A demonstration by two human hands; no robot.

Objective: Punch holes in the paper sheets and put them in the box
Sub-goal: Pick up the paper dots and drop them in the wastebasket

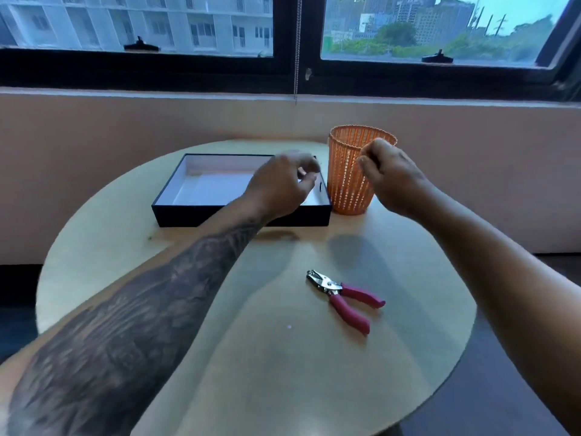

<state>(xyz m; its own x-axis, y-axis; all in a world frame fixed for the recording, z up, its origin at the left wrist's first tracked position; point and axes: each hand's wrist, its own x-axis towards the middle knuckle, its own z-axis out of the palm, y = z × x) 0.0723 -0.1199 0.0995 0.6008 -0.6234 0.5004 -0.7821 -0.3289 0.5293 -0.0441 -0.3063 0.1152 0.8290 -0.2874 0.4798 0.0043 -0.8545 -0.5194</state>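
Both hands are raised over the far side of the table, apart from each other and holding nothing that can be made out. The left hand (279,180) hangs over the near right corner of the box (176,196), fingers loosely curled, thumb and fingertips close together; whether it pinches anything is too blurred to tell. The right hand (386,174) is curled into a loose fist in front of the orange basket (342,184), which stands just beside the box's right wall.

Under the left hand, the box is open, and white paper sheets (217,184) lie flat on its floor. Its long axis runs left to right across the table.

Nearer the person than either hand, well apart from both, the hole punch (342,294) lies on the table (110,234). Its long axis runs diagonally: the metal head points away and to the left, towards the box, and the two pink handles splay back towards the person and to the right. A small white speck (288,326), probably a punched chad, sits near it on the left.

Risks, as a judgement: the right hand is very close to the light basket, so a careless sweep back towards the punch could tip it. The left forearm crosses the box's near wall, so dragging it back low could shove the box or ruffle the sheets. Any sheet already in the box unpunched would be easy to miss.
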